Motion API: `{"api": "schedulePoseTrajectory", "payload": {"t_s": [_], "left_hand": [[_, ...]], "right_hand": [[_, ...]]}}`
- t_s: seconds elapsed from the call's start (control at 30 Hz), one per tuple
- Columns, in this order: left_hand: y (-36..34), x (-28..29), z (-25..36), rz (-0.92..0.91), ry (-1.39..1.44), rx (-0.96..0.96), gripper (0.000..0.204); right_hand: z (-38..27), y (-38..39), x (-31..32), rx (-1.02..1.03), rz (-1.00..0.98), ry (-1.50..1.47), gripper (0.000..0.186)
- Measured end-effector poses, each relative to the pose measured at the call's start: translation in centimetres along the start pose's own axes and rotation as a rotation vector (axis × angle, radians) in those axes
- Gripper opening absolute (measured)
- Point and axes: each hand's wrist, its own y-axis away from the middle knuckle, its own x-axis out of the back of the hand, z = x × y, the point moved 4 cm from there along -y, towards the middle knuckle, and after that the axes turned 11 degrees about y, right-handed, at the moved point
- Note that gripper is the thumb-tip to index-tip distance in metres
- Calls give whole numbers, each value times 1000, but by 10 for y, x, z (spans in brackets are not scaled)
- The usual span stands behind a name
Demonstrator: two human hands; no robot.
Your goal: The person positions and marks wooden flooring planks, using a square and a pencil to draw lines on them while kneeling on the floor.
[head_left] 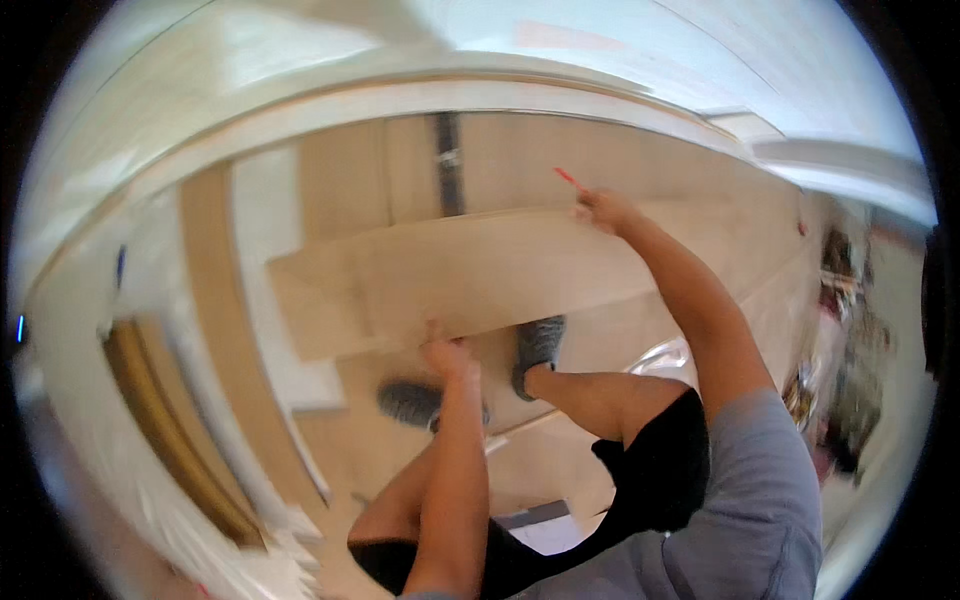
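A long tan cardboard piece [455, 275] lies across in front of my feet, its near edge passing over my shoes. My left hand [447, 355] is closed at that near edge, thumb or finger on top of the cardboard. Some blur hides the exact grip. My right hand [605, 211] is raised over the far right part of the cardboard. It is closed around a thin red stick-like thing [569, 179], which points up and to the left; its kind is too blurred to make out.
My grey shoes [541, 343] stand under the near edge. More cardboard with a black strip [447, 150] lies beyond. At the left are white and tan strips [212, 270] and a rolled brown length [165, 430]. Cluttered items [850, 350] line the right side.
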Motion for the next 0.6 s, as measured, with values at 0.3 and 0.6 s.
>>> {"api": "schedulePoseTrajectory", "payload": {"t_s": [0.3, 0.6], "left_hand": [[-65, -39, -38, -188, 10, -93, 55], [-99, -81, -67, -426, -59, 17, 33]], "right_hand": [[8, -52, -34, -89, 145, 75, 80], [52, -81, -9, -280, 407, -174, 63]]}}
